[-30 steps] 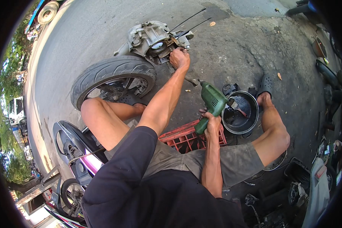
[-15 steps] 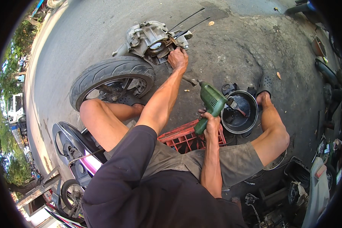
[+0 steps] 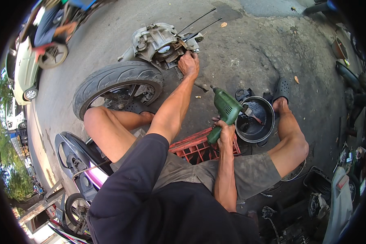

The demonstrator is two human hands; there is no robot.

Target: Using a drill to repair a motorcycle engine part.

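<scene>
A green power drill [image 3: 225, 106] is in my right hand [image 3: 225, 132], fingers wrapped round its handle, with its chuck pointing away from me. My left hand [image 3: 188, 65] reaches far forward to the lower right edge of a grey metal engine casing [image 3: 150, 40]. Its fingers are curled against the casing, and whatever they pinch is hidden behind them. Two thin black cables [image 3: 202, 28] stick out of the casing's right side. Beside my left forearm a motorcycle wheel [image 3: 122, 75] with a black tyre lies tilted over my foot.
A round dark pan [image 3: 268, 132] holding a brush-like tool stands right of the drill. Between my legs is a red plastic crate [image 3: 191, 148]. Motorcycle body panels [image 3: 81, 162] lie at left. Various parts crowd the lower right. A car [image 3: 26, 77] and a motorbike [image 3: 53, 55] are on the road.
A motorbike with a rider and a pale car have come into view on the road at upper left. Both my hands stay nearly where they were.
</scene>
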